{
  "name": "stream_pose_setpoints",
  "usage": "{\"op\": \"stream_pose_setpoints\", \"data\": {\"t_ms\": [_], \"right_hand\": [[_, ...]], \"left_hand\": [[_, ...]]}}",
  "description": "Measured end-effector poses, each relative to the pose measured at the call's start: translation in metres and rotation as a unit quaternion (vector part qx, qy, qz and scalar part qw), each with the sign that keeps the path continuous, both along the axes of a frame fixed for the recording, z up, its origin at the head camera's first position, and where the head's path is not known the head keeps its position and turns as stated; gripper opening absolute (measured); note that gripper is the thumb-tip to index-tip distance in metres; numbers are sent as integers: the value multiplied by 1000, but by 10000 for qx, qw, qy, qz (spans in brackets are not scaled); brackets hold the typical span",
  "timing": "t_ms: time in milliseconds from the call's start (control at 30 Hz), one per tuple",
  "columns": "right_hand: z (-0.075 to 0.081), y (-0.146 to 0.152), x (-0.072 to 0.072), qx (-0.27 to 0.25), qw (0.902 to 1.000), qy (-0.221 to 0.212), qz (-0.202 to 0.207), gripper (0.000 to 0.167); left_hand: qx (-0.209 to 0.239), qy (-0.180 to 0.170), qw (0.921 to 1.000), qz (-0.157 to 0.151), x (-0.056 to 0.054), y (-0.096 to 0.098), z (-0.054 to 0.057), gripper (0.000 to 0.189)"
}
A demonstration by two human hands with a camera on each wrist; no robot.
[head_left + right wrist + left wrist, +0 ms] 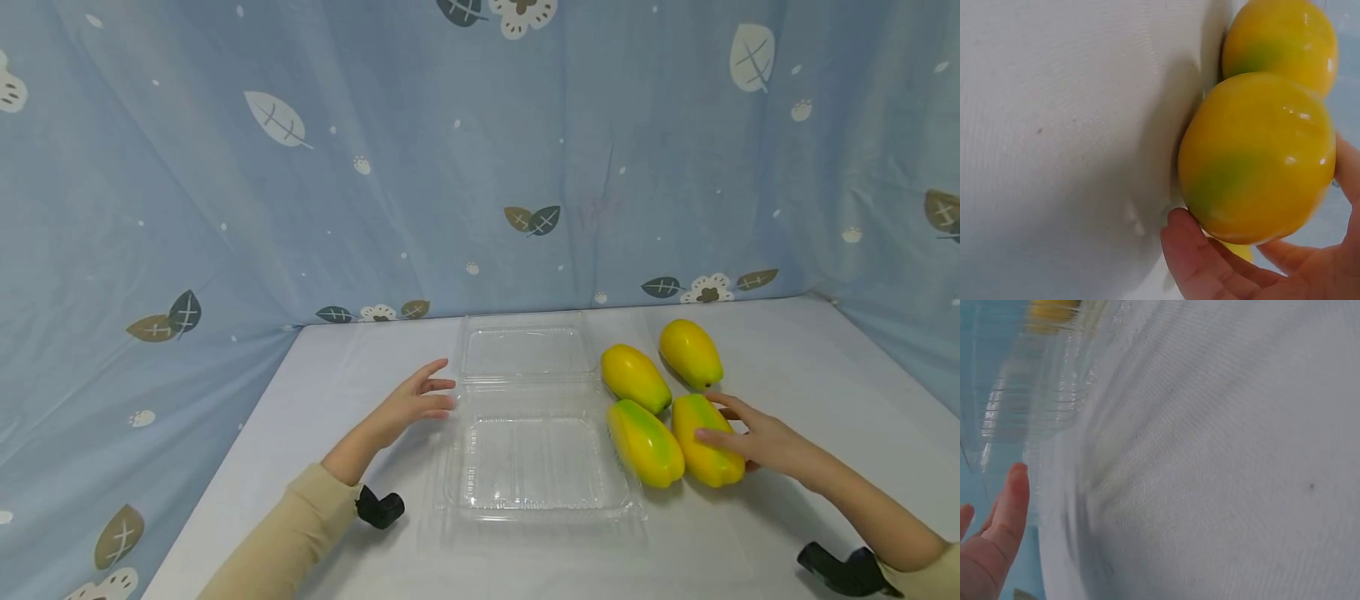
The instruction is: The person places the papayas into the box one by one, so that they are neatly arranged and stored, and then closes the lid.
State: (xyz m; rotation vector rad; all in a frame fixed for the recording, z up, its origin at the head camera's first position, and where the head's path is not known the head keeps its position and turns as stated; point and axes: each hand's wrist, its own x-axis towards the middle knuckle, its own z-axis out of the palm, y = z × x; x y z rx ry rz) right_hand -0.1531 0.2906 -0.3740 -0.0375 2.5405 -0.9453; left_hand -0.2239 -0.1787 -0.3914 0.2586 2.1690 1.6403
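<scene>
My right hand [767,437] grips a yellow papaya with a green streak [708,450]. Its thumb lies over the top, and the other fingers reach round the far and right sides. In the right wrist view this papaya [1260,162] sits on the table between thumb and fingers. A second green-streaked papaya [647,446] lies just left of it, beside a clear plastic clamshell box [540,515]. The box is opened flat, its lid [528,350] toward the back. My left hand [411,406], fingers extended and holding nothing, hovers by the box's left edge.
Two more yellow papayas, a nearer one [635,379] and a farther one [691,353], lie behind the gripped one, right of the lid. A blue patterned curtain [420,183] stands along the back and sides of the white table [375,350].
</scene>
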Motion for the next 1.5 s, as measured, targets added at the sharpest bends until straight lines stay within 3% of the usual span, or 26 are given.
{"op": "stream_pose_setpoints", "data": {"t_ms": [233, 600, 1067, 1500], "right_hand": [[-2, 3, 1, -487, 9981, -381, -33, 86], [-2, 6, -1, -532, 9971, -543, -75, 87], [14, 11, -3, -490, 9980, -397, 109, 88], [35, 4, -5, -413, 9985, 115, 345, 86]], "left_hand": [[45, -160, 9999, 24, -3, 4, -1, 78], [360, -380, 9986, 17, -4, 8, 1, 68], [684, -411, 9967, -147, -2, 11, 1, 67], [871, -481, 9947, -276, -1, 8, -4, 63]]}}
